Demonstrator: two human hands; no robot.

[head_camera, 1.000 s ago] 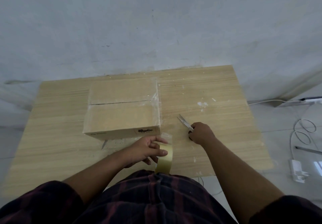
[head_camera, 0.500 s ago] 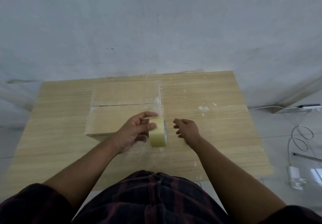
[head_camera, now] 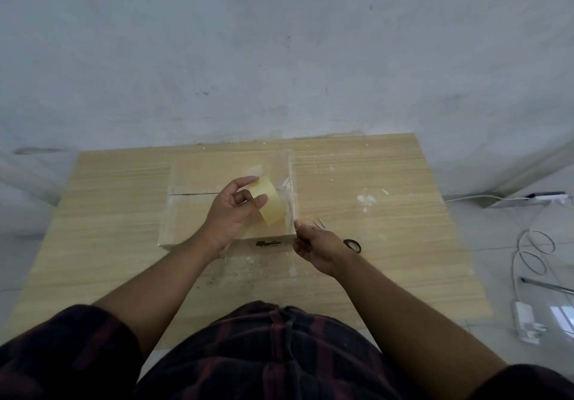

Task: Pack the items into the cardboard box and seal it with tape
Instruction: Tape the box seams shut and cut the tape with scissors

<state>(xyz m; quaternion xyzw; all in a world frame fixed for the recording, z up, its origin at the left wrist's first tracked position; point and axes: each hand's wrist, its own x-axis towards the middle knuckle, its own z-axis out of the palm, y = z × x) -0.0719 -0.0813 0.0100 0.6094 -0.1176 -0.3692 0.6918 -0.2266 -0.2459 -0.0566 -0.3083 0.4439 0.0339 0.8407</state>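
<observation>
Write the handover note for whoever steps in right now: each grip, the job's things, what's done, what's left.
Left grip: holds the tape roll above the cardboard box.
Right grip: at the box's near right corner, fingers curled; whether it pinches tape is unclear.
Scissors: on the table, just right of that hand.
Done: flaps closed; clear tape shows along the box's right edge.
Left to do: centre seam looks untaped; likely tape it, then cut.

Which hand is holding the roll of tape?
The left hand grips the yellowish tape roll over the cardboard box; the right hand sits at the box's near right corner, beside the scissors, with no roll.
</observation>
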